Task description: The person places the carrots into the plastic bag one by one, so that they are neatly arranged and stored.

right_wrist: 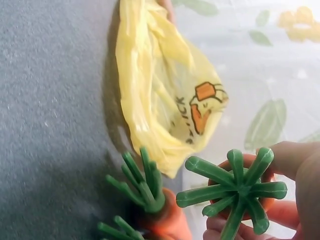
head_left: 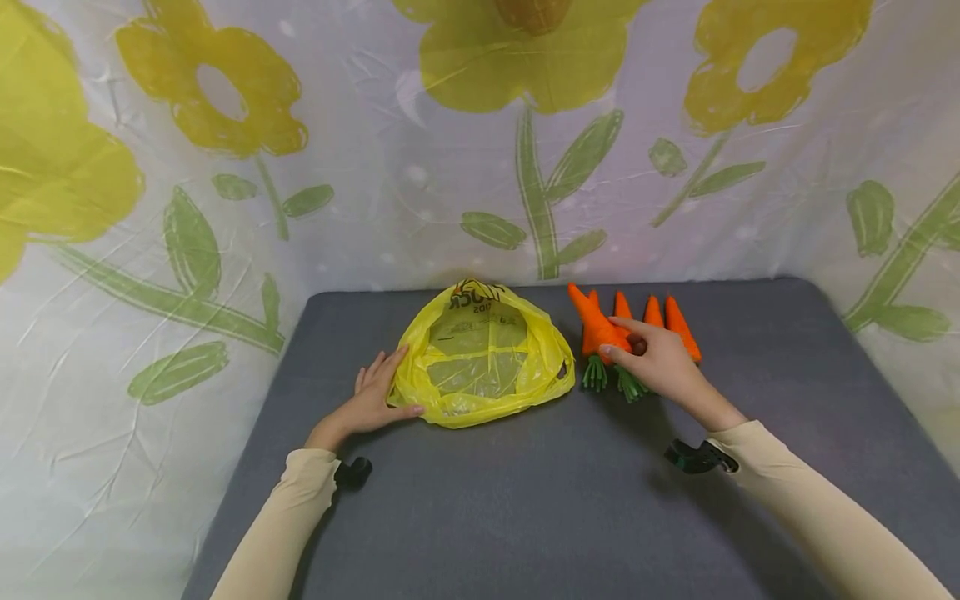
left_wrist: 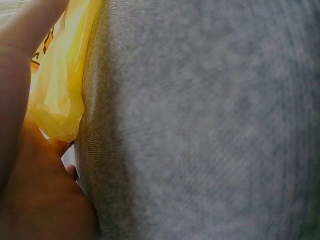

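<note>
A yellow plastic bag (head_left: 491,411) lies on the table with its mouth spread wide toward me. At the bag's left edge is my left hand (head_left: 369,400), thumb in front and fingers behind, touching the plastic; the left wrist view shows the bag's edge (left_wrist: 60,110) beside that hand. To the right of the bag, my right hand (head_left: 663,358) grips an orange carrot (head_left: 592,315) between thumb and fingers. Its green stalks (right_wrist: 240,190) face the right wrist camera. Another carrot (head_left: 590,343) is beside and partly behind the held one.
More carrots lie in a row behind my right hand, including one at the right end (head_left: 681,327). They rest on a dark grey table (head_left: 510,517). A flower-print cloth (head_left: 360,208) hangs along the table's back and sides.
</note>
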A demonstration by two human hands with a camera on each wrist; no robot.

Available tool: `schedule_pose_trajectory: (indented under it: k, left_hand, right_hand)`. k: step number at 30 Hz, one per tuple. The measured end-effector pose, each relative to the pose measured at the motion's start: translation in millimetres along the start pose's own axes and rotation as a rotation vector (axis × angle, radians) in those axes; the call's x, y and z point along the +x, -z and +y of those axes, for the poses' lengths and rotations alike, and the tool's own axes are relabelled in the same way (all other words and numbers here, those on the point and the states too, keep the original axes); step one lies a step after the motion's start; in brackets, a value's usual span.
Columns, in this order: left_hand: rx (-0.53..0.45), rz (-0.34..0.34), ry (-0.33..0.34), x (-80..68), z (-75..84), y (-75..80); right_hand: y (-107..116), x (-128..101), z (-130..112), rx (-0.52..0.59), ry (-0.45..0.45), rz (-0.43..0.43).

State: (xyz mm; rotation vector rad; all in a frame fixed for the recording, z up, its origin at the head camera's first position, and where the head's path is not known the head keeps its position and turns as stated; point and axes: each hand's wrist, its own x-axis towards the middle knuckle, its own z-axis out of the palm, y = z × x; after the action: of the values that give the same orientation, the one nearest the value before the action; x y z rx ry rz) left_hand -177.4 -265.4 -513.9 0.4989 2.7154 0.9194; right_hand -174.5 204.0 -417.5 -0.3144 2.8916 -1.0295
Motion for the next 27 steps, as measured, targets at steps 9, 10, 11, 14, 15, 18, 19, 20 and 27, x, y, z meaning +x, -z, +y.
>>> schedule_pose_trajectory:
  k: [9,10,11,14,15,18,19,20,27]
  left_hand:
    - [0.010,0.001,-0.003,-0.9,0.3,0.1]
    - [0.009,-0.001,-0.001,-0.7,0.2,0.0]
    - [0.009,-0.004,0.004,-0.4,0.2,0.0]
    - [0.007,-0.007,0.014,0.3,0.2,0.3]
    - [0.007,-0.006,0.017,0.5,0.3,0.4]
    - [0.005,-0.003,0.021,1.0,0.1,0.7]
    - [0.005,-0.004,0.023,1.0,-0.1,0.7]
    - [0.004,-0.005,0.022,1.0,0.0,0.8]
    - [-0.002,-0.012,0.024,0.8,-0.4,0.6]
  right_hand:
    - [-12.1,2.5,-10.2,0.053,-0.004,-0.025]
    - [-13.4,2.8,-11.4,0.056,0.000,-0.027]
    - [-14.8,3.1,-12.8,0.061,0.003,-0.026]
    - [-19.1,5.4,-17.7,0.062,0.015,-0.019]
    - [-20.9,6.2,-19.9,0.065,0.017,-0.016]
    - [-26.3,8.4,-26.4,0.078,0.022,-0.019]
    - [-28.4,9.0,-28.3,0.083,0.023,-0.020]
    - [-30.3,9.1,-30.7,0.088,0.024,-0.023]
    - [-47.2,12.1,-44.1,0.117,0.074,-0.018]
